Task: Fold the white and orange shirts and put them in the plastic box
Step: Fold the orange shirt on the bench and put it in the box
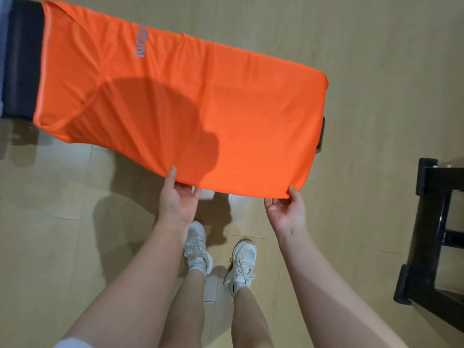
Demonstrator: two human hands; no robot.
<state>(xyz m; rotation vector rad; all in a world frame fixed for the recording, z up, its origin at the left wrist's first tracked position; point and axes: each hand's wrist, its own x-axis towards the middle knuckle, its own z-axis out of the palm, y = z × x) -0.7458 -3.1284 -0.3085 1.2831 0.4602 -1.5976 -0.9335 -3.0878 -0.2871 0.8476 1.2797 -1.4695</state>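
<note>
Orange shirt (190, 96) spread over bench; left hand (177, 197), right hand (286, 209) pinching near edge; open floor (376, 59) around

Both my bare forearms reach forward and down. My left hand (177, 199) is palm-up, thumb on top, pinching cloth. My right hand (286, 209) matches it, thumb and fingers closed on the same edge.

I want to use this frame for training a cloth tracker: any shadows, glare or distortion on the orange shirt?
Head view: a large rounded shadow falls across the middle of the orange shirt; no glare on it; wide-angle bending shows toward the edges; the left hand and right hand look sharp.
</note>
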